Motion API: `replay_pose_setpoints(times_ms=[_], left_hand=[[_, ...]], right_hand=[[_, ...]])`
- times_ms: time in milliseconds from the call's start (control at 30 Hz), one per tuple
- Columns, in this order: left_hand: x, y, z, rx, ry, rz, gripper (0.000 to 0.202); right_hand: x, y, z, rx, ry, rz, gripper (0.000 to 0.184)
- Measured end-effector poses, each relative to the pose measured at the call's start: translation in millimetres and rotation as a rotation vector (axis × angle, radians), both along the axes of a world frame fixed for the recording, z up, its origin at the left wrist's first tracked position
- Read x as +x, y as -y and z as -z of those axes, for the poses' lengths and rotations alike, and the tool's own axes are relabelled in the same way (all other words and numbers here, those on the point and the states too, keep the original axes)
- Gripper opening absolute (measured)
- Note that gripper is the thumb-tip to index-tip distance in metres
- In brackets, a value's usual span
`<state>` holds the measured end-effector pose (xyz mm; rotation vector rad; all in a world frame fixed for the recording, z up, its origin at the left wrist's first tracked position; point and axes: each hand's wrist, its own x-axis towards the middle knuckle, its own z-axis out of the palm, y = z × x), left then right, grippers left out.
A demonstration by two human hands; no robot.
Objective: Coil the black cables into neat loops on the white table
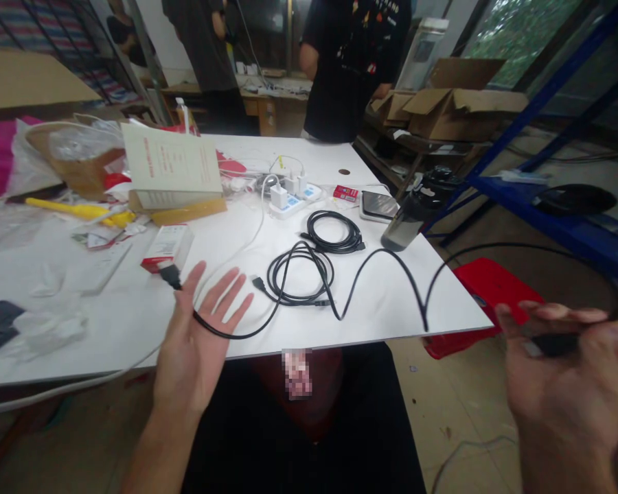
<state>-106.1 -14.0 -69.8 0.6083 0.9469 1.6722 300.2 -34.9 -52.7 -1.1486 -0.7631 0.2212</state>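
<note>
A long black cable (353,291) stretches in loose waves between my hands, its middle over the white table (386,312). In my left hand (198,322), one plug (170,276) sticks out past the thumb and the cord crosses the palm. The fingers of that hand are spread apart. My right hand (566,363), off the table's right corner, has its fingers curled around the other plug (553,344). Behind the stretched cable lie two coiled black cables, a nearer coil (299,274) and a farther coil (334,232).
Around the coils stand a power strip (293,200), a dark bottle (417,209) and a phone-like device (378,206). A red-and-white box (168,247) and clutter sit at left. A red stool (494,288) is by the right corner. Two people (358,68) stand beyond the table.
</note>
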Motion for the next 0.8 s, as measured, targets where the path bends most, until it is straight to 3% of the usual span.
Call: replay_pose_setpoints(times_ms=[67, 167, 267, 333, 467, 600, 733, 800], left_hand=[[16, 6, 11.3, -0.079, 0.050, 0.074, 0.057], [35, 16, 21.8, -0.175, 0.125, 0.164, 0.062], [43, 21, 22.7, -0.224, 0.196, 0.223, 0.054], [43, 21, 18.4, -0.247, 0.238, 0.244, 0.043], [40, 17, 1.1, -0.163, 0.322, 0.270, 0.029], [41, 12, -21.9, 0.018, 0.460, 0.367, 0.039], [44, 0, -37.9, 0.219, 0.520, 0.537, 0.052], [48, -10, -40.2, 0.274, 0.495, 0.567, 0.052]], right_hand=[[-43, 0, 4.6, -0.050, -0.064, -0.235, 0.014], [-101, 6, 15.6, -0.120, 0.069, -0.611, 0.022], [-144, 9, 24.1, -0.144, 0.410, -0.940, 0.023], [-163, 9, 26.7, -0.112, 0.696, -1.049, 0.021], [-185, 6, 30.0, -0.030, 1.086, -1.003, 0.020], [-185, 1, 28.4, 0.053, 1.283, -0.848, 0.010], [-174, -11, 14.9, 0.189, 1.317, -0.742, 0.003], [-169, -20, 9.5, 0.234, 1.294, -0.720, 0.013]])
